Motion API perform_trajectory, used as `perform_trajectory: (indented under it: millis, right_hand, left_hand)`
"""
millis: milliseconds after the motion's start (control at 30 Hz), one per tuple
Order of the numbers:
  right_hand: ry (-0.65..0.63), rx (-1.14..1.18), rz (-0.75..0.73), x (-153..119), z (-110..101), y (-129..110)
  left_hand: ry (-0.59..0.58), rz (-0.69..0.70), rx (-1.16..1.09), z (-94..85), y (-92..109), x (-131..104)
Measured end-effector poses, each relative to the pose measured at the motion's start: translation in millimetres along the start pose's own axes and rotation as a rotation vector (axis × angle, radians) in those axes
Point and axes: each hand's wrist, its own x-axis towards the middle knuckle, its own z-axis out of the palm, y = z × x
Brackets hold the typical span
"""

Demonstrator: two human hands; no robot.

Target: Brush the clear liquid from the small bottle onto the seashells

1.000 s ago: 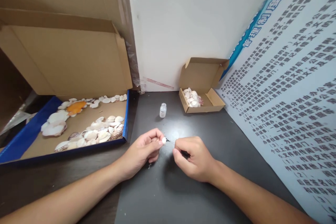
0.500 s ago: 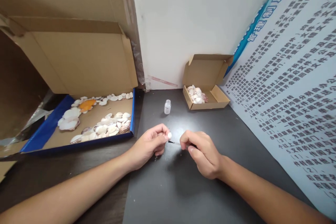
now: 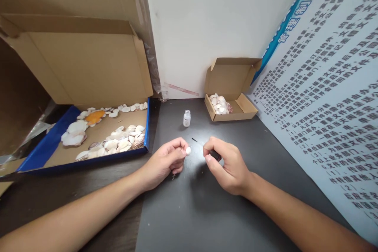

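Observation:
Between thumb and fingertips, my left hand pinches a small white shell, mostly covered by the fingers. A thin chain-like piece hangs below that hand. My right hand is closed around the black cap of a brush. Its thin stem points left and away from me, and the dark brush tip is in the air just beyond the shell, apart from it. Past both hands stands a small clear bottle, upright and uncapped, with whitish contents.
On the left, a blue-edged cardboard box holds many shells and an orange one. A smaller open carton with shells stands back right. A white board rises behind the dark table; a printed poster leans right.
The brush tip has come off the shell and swung up toward the bottle, so more of the black cap shows. My left hand keeps its pinch nearly in place.

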Motion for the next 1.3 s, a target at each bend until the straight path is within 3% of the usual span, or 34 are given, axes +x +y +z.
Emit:
perform_trajectory:
  millis: [200,433,700,900,1100,1300]
  right_hand:
    - [0.004,0.201,-0.028,-5.5,2.6,-0.9]
    - [-0.047,0.085,0.032,-2.3,3.7,-2.6]
    - [-0.104,0.100,-0.073,-1.7,2.8,-4.8]
    - [-0.121,0.090,-0.038,-1.7,2.6,-3.1]
    - [-0.065,-0.029,0.109,0.9,2.5,-0.5]
    - [-0.084,0.063,-0.052,-0.3,3.2,-3.6]
  left_hand:
    - [0.013,0.003,-0.002,0.0,-1.9,-0.7]
    - [0.001,0.002,-0.015,-1.4,-0.8,0.4]
    - [-0.019,0.017,0.013,-0.3,-1.6,-0.4]
    - [0.003,0.017,0.010,0.3,-0.9,-0.4]
    - [0.005,-0.002,0.002,0.0,0.5,-0.4]
    - [-0.002,0.001,0.037,0.3,-0.3,-1.0]
